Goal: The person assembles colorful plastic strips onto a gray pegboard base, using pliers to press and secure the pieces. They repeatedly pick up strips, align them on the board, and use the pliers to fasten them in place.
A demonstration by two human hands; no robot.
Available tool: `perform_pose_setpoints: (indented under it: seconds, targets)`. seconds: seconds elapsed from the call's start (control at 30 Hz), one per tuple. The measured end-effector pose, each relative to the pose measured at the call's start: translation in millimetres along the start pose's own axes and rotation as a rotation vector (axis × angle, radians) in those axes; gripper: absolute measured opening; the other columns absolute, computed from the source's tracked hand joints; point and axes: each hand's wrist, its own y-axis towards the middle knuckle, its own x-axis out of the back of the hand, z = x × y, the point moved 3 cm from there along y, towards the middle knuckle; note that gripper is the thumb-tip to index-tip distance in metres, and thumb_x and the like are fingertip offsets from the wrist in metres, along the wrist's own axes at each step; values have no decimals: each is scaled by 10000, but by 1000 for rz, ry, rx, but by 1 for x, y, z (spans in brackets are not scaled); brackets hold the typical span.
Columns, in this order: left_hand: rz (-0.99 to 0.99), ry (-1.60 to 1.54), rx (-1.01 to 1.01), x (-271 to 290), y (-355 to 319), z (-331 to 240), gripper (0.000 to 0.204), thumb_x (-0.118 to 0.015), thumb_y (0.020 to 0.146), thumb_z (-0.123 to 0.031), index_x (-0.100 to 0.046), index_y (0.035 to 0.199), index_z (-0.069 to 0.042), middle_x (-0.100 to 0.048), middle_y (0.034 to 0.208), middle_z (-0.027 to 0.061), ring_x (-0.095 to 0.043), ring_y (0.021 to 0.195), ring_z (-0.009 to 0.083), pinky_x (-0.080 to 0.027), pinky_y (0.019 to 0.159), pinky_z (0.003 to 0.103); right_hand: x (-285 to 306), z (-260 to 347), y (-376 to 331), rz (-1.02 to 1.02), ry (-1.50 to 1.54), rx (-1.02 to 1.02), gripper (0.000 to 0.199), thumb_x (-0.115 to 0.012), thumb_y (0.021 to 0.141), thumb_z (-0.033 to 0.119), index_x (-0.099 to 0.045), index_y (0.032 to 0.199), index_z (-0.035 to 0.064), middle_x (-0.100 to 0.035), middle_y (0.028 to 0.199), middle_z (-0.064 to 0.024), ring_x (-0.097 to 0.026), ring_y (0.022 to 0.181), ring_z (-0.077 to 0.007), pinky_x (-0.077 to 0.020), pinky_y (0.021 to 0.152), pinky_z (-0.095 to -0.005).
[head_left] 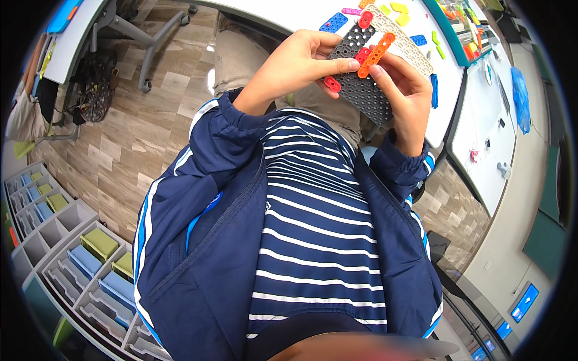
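Note:
Over the table's near edge, my left hand [298, 62] grips a black perforated building plate [365, 98], its thumb on top and fingers behind. Red connector pieces sit on the plate: one [365, 20] at the far end, one [332, 84] near my left fingertips, and another [362, 55] in the middle. An orange beam with holes [386, 43] lies slantwise over the middle red piece. My right hand [409, 96] is closed at the beam's right side, thumb against its lower end. Whether the beam is fastened cannot be made out.
On the white table lie a beige perforated plate [400, 33], a blue plate [333, 23], yellow pieces [403, 20], a green piece [438, 45] and a blue beam [435, 90]. A teal-rimmed bin [446, 35] of parts stands right. Wheeled chair legs [146, 51] are at left.

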Motion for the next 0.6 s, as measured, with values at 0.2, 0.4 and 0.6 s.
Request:
perform_pose_setpoints:
  seconds: [0.2,0.4,0.6]
  targets:
    - [-25,43,-24,-3,0,1,367,-740,975,-196,-680,1245,46,-756,1013,75,-710,830,100,-618,644,257,0,3,0,4,-130,24,318,-759,927,33,-693,1228,-47,-752,1098,-129,-728,1006,-173,-561,910,-292]
    - [-12,118,-54,-3,0,2,371,-716,995,-204,-665,1268,41,-748,1032,69,-697,848,93,-620,667,264,-3,8,-3,-20,-159,7,314,-759,925,31,-693,1222,-47,-749,1112,-130,-731,1003,-176,-564,905,-285]
    - [-39,173,-69,-4,0,1,341,-709,999,-205,-671,1233,42,-741,1005,60,-686,819,83,-617,662,265,-6,10,-3,-25,-129,25,329,-748,931,18,-681,1242,-66,-742,1154,-148,-727,1032,-189,-562,939,-300]
